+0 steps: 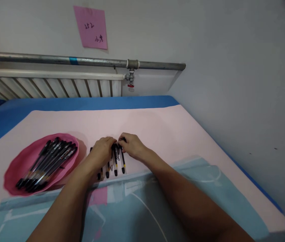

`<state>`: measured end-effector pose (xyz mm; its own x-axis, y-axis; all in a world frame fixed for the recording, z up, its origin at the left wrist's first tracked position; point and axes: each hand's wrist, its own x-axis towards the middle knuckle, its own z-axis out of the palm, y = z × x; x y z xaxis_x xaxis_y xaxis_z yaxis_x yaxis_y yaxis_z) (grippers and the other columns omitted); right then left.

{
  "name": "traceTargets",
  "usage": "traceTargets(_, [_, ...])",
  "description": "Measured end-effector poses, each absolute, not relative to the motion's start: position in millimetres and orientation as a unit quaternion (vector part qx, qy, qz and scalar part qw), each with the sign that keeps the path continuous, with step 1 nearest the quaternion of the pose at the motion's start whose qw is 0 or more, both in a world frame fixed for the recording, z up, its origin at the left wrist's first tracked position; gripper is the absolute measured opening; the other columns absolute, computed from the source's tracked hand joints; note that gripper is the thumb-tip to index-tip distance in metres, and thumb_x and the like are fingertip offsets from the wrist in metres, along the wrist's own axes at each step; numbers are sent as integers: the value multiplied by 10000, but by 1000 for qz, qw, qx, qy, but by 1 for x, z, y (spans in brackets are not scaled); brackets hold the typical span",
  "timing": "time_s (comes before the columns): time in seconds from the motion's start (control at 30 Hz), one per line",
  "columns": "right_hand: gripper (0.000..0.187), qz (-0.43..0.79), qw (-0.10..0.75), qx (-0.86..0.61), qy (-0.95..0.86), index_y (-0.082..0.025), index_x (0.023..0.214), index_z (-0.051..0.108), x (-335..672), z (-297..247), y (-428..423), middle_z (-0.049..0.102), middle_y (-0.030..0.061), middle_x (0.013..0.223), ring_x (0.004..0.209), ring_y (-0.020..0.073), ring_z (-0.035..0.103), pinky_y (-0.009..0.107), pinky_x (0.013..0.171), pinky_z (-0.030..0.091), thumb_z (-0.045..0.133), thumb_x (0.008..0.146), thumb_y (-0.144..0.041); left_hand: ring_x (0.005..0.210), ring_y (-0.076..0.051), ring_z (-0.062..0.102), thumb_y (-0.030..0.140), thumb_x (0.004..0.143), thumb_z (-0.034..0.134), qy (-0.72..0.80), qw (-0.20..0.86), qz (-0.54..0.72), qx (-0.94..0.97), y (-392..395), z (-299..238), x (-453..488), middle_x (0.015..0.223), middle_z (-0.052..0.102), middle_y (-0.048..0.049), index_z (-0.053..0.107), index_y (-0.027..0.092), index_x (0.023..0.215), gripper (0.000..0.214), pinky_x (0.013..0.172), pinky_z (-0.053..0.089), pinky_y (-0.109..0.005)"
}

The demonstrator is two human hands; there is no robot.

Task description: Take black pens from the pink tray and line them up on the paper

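Several black pens (116, 164) lie side by side in a row on the pink sheet (157, 127). My left hand (102, 151) rests on the left part of the row, fingers curled over the pens' upper ends. My right hand (131, 146) is at the right end of the row, its fingers pinched on the top of a pen (122, 161). The two hands nearly touch. A pink oval tray (13, 168) to the left holds several more black pens (48, 163).
A light blue patterned cloth (142, 208) covers the near part of the surface. Blue bedding (56, 104) borders the pink sheet at the back and right. A radiator (51, 87) and metal pipe (82, 61) run along the wall, with a pink note (90, 27) above.
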<state>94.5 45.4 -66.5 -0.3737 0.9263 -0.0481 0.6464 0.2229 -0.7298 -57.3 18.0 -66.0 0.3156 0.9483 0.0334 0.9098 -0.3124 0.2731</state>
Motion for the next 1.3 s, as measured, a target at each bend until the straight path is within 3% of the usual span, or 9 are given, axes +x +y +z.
traceTargets(0.47, [105,331,204,-521,-760,-185,812,597,95,-67,45,605,-10,677,620,112,553,212,578,400,496,784,-185,1018,-202,550,59,761,365,539,108,135,824,19,-72,-61,1047,640,-95,630,161,1002,372,894,427,-342])
traceTargets(0.87, [188,262,77,-546,-792,-148,851,652,104,-54,48,662,68,863,780,158,576,220,653,388,499,744,-172,1018,-207,536,155,826,358,549,102,183,809,18,-77,-69,1070,616,-103,613,131,1023,323,913,424,-352])
traceTargets(1.13, [164,275,-4,-527,-804,-150,772,647,113,-41,34,654,60,750,603,133,563,192,489,345,520,671,-178,1004,-207,535,175,815,375,550,106,189,807,19,-77,-72,1055,606,-104,611,139,1010,308,896,433,-357])
traceTargets(1.3, [187,288,-99,-485,-820,-154,765,655,112,-25,24,641,48,661,540,130,535,201,456,331,514,642,-165,993,-211,541,175,798,399,549,110,187,807,20,-78,-73,1045,613,-102,616,143,995,295,888,438,-360])
